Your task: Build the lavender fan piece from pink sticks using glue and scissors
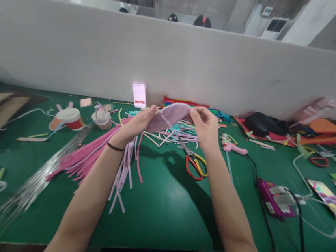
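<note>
A curved band of pale purple pipe cleaners laid side by side (170,116) is held up over the green table (160,204). My left hand (136,125) pinches its left end and my right hand (205,125) pinches its right end. Both hands are closed on it. A black hair tie circles my left wrist. Below the hands lie loose pink pipe cleaners (94,154) and shorter pale cut pieces (123,177).
Red and yellow handled scissors (194,162) lie just under my right hand. A pink glue gun (233,146), a purple device with cables (275,197), paper cups (69,118), silver tinsel stems (36,180), coloured foam sheets (324,131) and a phone (329,197) surround them. A grey partition (174,63) backs the table.
</note>
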Demonstrator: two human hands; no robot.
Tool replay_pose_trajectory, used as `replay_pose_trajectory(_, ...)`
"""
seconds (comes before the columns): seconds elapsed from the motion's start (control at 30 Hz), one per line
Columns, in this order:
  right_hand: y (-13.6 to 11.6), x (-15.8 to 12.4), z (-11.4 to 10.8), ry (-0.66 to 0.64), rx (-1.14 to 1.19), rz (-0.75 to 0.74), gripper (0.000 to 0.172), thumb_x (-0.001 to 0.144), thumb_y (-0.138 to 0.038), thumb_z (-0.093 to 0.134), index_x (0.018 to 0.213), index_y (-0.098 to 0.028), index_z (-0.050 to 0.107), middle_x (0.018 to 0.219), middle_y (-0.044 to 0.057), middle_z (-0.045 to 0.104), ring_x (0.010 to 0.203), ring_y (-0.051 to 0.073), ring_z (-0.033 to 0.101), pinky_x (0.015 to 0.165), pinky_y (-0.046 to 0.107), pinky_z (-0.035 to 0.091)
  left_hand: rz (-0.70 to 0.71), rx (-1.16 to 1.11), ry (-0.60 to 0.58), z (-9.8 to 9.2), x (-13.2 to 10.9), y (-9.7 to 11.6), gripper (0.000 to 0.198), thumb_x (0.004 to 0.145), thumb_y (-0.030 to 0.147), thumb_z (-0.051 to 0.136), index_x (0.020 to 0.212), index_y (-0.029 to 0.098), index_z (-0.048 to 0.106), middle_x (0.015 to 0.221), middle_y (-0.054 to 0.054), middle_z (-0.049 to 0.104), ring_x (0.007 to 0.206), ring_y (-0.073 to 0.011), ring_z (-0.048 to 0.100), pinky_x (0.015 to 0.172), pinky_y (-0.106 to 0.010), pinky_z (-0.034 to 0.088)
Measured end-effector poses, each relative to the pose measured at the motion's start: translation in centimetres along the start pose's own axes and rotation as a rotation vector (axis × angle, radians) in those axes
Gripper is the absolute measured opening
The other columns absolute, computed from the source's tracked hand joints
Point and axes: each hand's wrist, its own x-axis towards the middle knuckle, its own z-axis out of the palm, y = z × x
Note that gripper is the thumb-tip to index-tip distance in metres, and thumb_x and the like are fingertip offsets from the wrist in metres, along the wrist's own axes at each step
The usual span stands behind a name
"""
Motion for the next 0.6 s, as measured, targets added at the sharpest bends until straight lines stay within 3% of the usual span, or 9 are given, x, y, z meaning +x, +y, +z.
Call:
replay_pose_trajectory(0.13, 0.4, 0.4, -0.3, 0.164, 0.291, 0.242, 0.016, 0.076, -0.035, 0.069, 0.078, -0.021, 0.064, 0.072, -0.003, 0.066, 0.061, 0.008, 0.061, 0.055, 0.019, 0.052, -0.113, -0.282, -0.012, -0.9, -0.3, 0.5, 0.054, 0.089, 0.064, 0.042, 0.098, 0.016, 0.067, 0.088, -0.011, 0.073, 0.076, -0.0213, 0.071, 0.065, -0.029, 0.055)
replay_pose_trajectory(0.3, 1.8, 0.3, 0.5, 0.222, 0.499, 0.465, 0.008, 0.077, -0.025, 0.068, 0.076, -0.019, 0.062, 0.072, -0.003, 0.066, 0.062, 0.007, 0.063, 0.059, 0.017, 0.055, -0.067, -0.332, 0.088, -1.2, -0.1, 0.1, 0.034, 0.083, 0.047, 0.065, 0.092, 0.014, 0.067, 0.089, -0.010, 0.074, 0.074, -0.0182, 0.070, 0.061, -0.024, 0.054)
replay_pose_trajectory(0.43, 2.3, 0.0, 1.2, 0.183, 0.420, 0.482, 0.014, 0.075, -0.030, 0.071, 0.078, -0.021, 0.060, 0.073, -0.003, 0.067, 0.067, 0.012, 0.067, 0.063, 0.024, 0.058, -0.092, -0.389, 0.175, -1.5, 0.5, -0.6, 0.034, 0.087, 0.047, 0.060, 0.089, 0.014, 0.068, 0.085, -0.009, 0.074, 0.073, -0.0196, 0.071, 0.056, -0.023, 0.055)
replay_pose_trajectory(0.6, 2.3, -0.3, 1.2, 0.068, 0.276, 0.372, 0.024, 0.073, -0.041, 0.071, 0.082, -0.021, 0.062, 0.082, 0.001, 0.070, 0.079, 0.017, 0.071, 0.069, 0.029, 0.059, -0.151, -0.504, 0.246, -1.8, 0.8, -0.8, 0.040, 0.095, 0.048, 0.046, 0.086, 0.014, 0.067, 0.075, -0.007, 0.073, 0.069, -0.0197, 0.072, 0.059, -0.027, 0.058)
